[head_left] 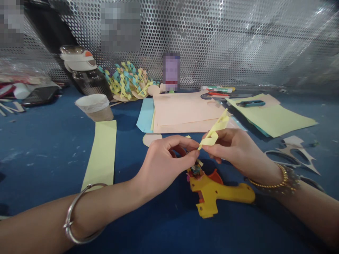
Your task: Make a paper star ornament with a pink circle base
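Note:
My left hand (169, 158) is closed, thumb and index finger pinching the lower end of a folded yellow paper strip (219, 125). Higher up, my right hand (229, 144) grips the same strip between thumb and fingers; its creased, bent pieces stick up above them. Just below the hands lies a yellow plastic tool (209, 190) with a pistol-like handle and an orange-red part, small scraps clustered at its front end. A round cream paper disc (152, 139) is on the table beyond my left hand, partly covered by it. To the left, a long flat yellow paper strip (102, 151) passes under my left forearm.
Pink and blue paper sheets (182, 109) lie behind the hands. At right are yellow sheets (280, 114) with a utility knife (251, 103), and scissors (283, 158) beside paper offcuts. A paper cup (95, 107), a bottle (88, 76) and curled paper pieces (129, 81) stand back left.

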A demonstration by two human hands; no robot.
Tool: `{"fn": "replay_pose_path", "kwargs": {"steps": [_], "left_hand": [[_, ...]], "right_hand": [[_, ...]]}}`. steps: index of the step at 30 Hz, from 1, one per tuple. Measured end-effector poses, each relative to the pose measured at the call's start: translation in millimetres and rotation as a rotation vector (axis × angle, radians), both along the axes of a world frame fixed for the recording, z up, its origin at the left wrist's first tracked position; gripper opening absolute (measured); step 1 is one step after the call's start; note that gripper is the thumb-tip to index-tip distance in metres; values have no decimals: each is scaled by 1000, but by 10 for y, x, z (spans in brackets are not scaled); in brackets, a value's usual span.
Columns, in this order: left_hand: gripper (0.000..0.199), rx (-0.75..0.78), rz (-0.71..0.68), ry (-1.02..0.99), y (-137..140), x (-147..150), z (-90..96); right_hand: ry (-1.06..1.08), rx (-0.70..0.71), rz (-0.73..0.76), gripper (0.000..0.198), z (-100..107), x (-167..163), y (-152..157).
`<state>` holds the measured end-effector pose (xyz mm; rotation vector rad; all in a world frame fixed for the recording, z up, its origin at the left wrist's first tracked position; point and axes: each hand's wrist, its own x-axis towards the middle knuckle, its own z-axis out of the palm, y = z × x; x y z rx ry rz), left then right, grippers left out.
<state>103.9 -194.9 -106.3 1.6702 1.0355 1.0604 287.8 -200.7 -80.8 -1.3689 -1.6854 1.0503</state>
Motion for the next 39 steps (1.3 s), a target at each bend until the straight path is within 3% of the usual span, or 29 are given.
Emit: {"fn": "replay_pose_path", "kwargs": {"steps": [24,39], "left_hand": [[9,11,-5,-2,-10,-4,29],[8,-68,-2,-72,-11,-1,20]], "right_hand": [[-1,-16,12,7,10,-3,-2],[3,-1,14,3,43,-30,-17]]}}
